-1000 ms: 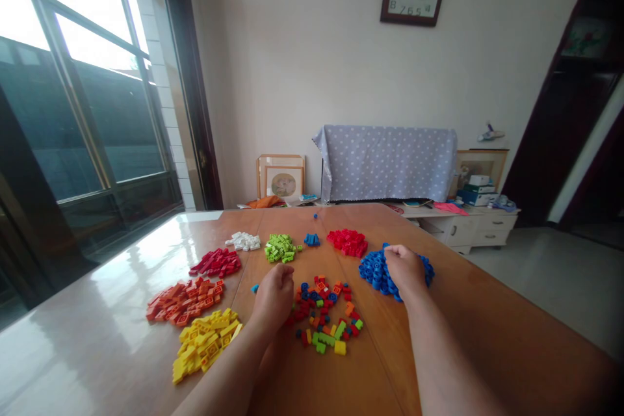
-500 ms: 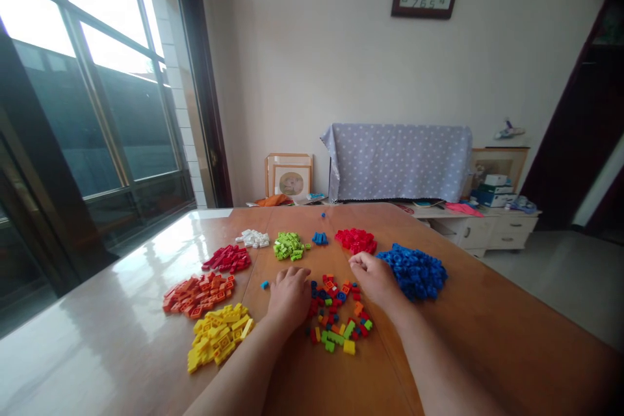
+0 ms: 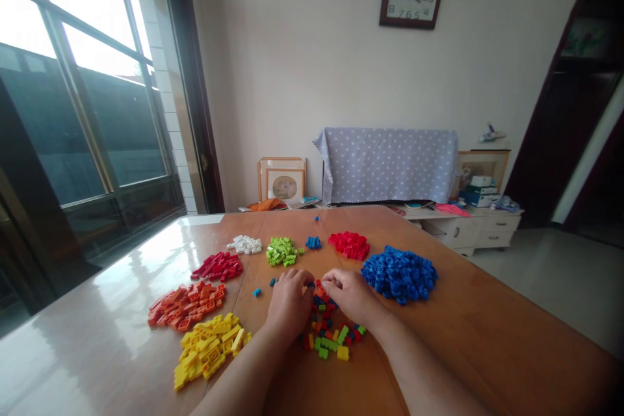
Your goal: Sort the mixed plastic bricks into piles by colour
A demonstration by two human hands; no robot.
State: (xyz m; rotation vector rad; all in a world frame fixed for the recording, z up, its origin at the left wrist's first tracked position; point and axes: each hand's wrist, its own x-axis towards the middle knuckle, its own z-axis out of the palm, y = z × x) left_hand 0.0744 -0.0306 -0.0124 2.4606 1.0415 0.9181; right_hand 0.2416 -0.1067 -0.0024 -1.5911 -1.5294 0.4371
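Note:
Over the left side of a mixed heap of small toy building bricks (image 3: 329,325), my left hand (image 3: 291,304) has its fingers curled down. A dark blue bit shows at its fingertips; whether it is gripped I cannot tell. My right hand (image 3: 351,296) reaches over the heap's far right part, thumb and fingers closed in a pinch near red pieces. What the pinch holds, if anything, is hidden. A small blue brick (image 3: 273,282) lies just left of my left hand, and a lighter blue brick (image 3: 257,292) is farther left.
Sorted piles ring the heap: yellow (image 3: 209,348), orange (image 3: 188,305), dark red (image 3: 218,266), white (image 3: 245,245), lime green (image 3: 283,251), bright red (image 3: 349,245) and large blue (image 3: 400,273). A few blue pieces (image 3: 312,243) sit at the back of the wooden table (image 3: 463,338).
My right hand has moved left and nearer, from beside the bright red pile to over the mixed heap. A blue brick now shows beside my left hand. The camera view has shifted slightly.

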